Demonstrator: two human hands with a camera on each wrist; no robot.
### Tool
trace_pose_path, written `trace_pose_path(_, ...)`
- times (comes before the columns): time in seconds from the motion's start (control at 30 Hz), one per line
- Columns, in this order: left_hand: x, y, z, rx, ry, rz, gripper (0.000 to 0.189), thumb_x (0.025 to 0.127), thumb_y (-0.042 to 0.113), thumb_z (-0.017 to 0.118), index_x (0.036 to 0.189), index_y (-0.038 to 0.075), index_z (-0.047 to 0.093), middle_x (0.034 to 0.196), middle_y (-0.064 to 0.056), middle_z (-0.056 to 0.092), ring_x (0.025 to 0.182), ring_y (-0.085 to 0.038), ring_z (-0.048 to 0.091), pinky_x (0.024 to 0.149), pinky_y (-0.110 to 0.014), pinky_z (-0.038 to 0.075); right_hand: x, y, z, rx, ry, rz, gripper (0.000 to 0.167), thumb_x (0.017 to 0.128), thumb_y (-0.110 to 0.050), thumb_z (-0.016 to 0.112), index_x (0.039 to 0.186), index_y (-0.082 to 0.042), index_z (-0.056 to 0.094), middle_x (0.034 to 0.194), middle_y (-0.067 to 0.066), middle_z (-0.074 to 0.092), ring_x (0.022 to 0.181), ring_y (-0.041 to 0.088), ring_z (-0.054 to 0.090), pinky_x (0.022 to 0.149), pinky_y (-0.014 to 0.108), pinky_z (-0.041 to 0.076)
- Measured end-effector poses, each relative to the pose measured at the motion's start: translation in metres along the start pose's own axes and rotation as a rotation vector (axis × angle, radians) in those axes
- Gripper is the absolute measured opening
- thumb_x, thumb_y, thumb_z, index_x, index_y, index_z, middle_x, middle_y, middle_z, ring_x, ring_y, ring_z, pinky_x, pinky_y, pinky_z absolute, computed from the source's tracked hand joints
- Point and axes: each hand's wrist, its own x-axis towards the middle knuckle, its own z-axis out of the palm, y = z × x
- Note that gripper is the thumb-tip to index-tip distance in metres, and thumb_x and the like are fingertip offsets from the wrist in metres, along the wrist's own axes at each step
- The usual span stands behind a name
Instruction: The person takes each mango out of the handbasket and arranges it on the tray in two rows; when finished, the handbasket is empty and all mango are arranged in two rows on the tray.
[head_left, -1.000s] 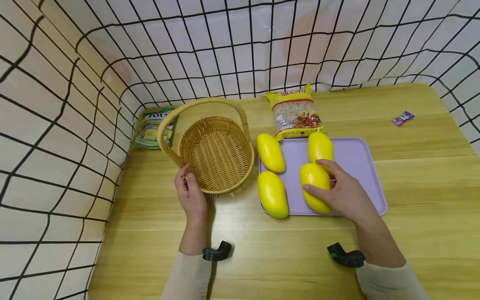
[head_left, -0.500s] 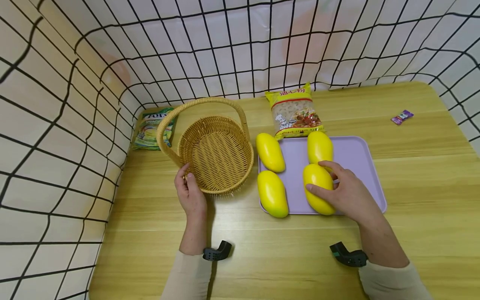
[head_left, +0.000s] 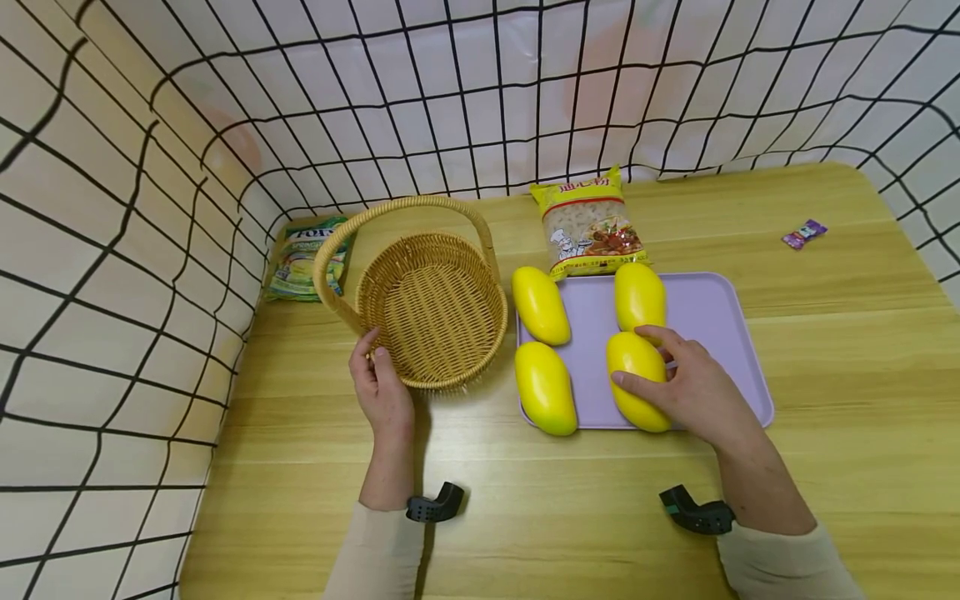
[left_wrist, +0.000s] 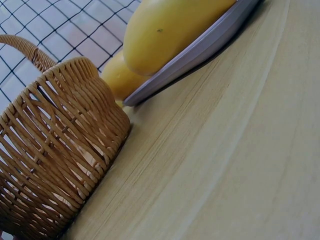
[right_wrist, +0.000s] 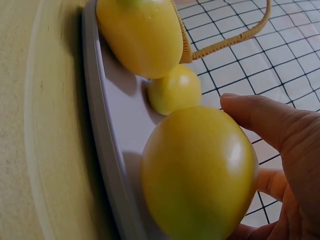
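My right hand grips a yellow mango from its right side, thumb at the front and fingers at the back. That mango rests on a lilac tray, with the hand beside it in the right wrist view. Another mango lies just behind it. Two more, a back-left mango and a front-left mango, line the tray's left side. My left hand holds the rim of a wicker basket at its front left; some fingers are hidden. The basket has nothing inside.
A yellow snack bag lies behind the tray. At the back left is a green packet, partly behind the basket handle. A small purple wrapped candy sits at the right. Black-gridded cloth walls the table's back.
The gripped mango has shifted slightly right and toward the front on the tray, with my right hand moving along. The left hand and basket have stayed in place.
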Motion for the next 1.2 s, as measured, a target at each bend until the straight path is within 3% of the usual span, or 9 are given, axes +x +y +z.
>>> trace_pose_path(1.0, 0.0021, -0.0027, 0.0011, -0.010, 0.022, 0.036, 0.033, 0.107, 0.014, 0.041, 0.136, 0.008, 0.055, 0.144, -0.008, 0.048, 0.129, -0.026, 0.049, 0.103, -0.034, 0.042, 0.0021, 0.0036, 0.0026, -0.024, -0.001, 0.001, 0.089, 0.090, -0.066, 0.064, 0.156, -0.012, 0.037, 0.123, 0.026, 0.050, 0.106, 0.036, 0.052, 0.075, 0.034, 0.043)
trace_pose_path(1.2, 0.0022, -0.0028, 0.0012, -0.005, 0.024, 0.033, 0.033, 0.107, 0.014, 0.041, 0.136, 0.010, 0.056, 0.144, -0.008, 0.048, 0.128, -0.027, 0.050, 0.102, -0.033, 0.042, 0.0007, 0.0030, 0.0008, -0.016, -0.003, 0.001, 0.090, 0.090, -0.067, 0.063, 0.157, -0.013, 0.036, 0.128, 0.028, 0.049, 0.110, 0.038, 0.051, 0.079, 0.041, 0.047)
